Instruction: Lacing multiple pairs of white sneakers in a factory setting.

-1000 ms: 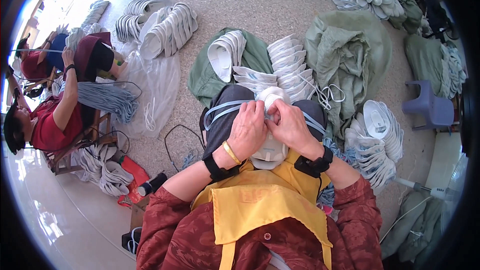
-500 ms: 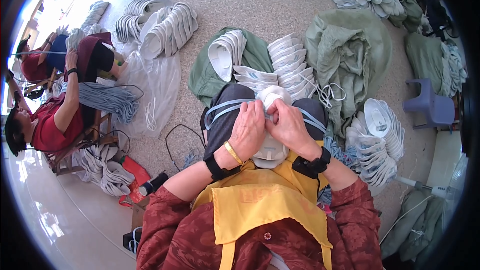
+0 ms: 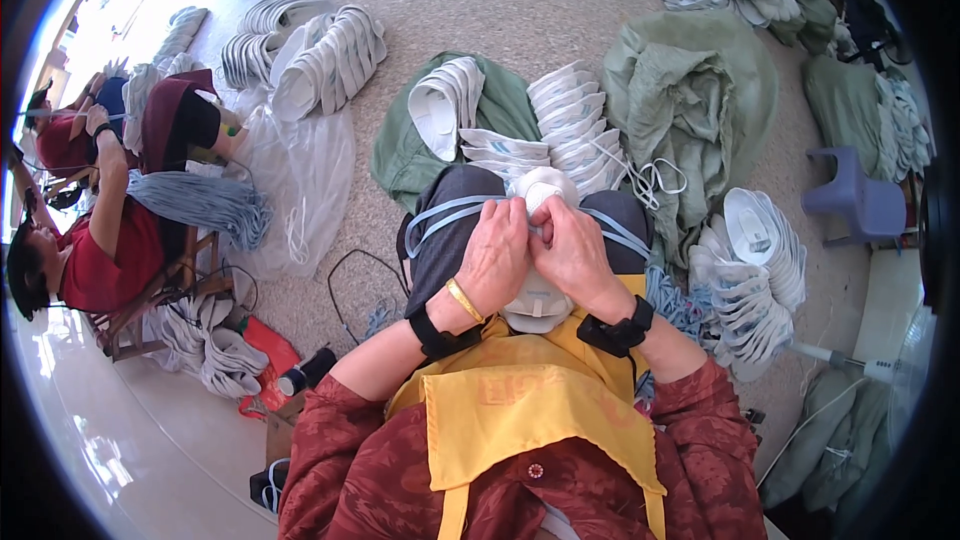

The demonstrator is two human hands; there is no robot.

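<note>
Head view: we find both hands, left hand (image 3: 497, 258) and right hand (image 3: 572, 252), closed on the white moulded mask (image 3: 540, 202) on the lap, above the yellow apron (image 3: 520, 410). We judge the pale blue strap (image 3: 440, 216) may slip or snag on the fingers.

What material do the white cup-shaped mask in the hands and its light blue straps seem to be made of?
White mask: probably a matte moulded non-woven fibre, since it keeps a stiff cup shape without shine. Light blue straps: likely flat elastic band, thin and smooth, curving loosely over the knees. Both the left hand and the right hand hold the mask, so part is hidden.
</note>
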